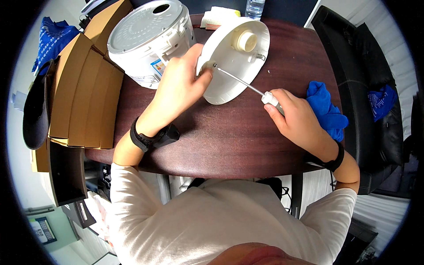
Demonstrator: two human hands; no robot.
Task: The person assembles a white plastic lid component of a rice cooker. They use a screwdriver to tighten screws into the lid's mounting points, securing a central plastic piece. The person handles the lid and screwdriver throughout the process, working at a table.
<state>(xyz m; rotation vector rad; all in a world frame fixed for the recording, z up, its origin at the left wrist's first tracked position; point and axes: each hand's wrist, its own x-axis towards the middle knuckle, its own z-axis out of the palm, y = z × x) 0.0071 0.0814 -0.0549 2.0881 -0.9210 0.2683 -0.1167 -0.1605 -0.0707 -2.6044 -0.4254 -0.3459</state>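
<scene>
A white, dome-shaped appliance lid [224, 88] is tilted up on its edge, its hollow inner side facing right. My left hand [182, 79] is closed on its left rim, thumb on the inside and fingers hidden behind. Inside the lid are a cream round cap [246, 41] and a small metal-ended part [258, 57]. My right hand [293, 115] grips a screwdriver [269, 99] by its pale handle. The long metal shaft slants up left, and its tip meets a small dark spot inside the lid beside my left thumb. Whether a screw sits there is too small to tell.
A white round appliance body [145, 55] with a grey disc on top stands behind my left hand. Cardboard boxes [84, 95] line the table's left side. A blue cloth [326, 110] lies by my right wrist. Farther back are folded cloths [219, 17] and a water bottle [254, 9].
</scene>
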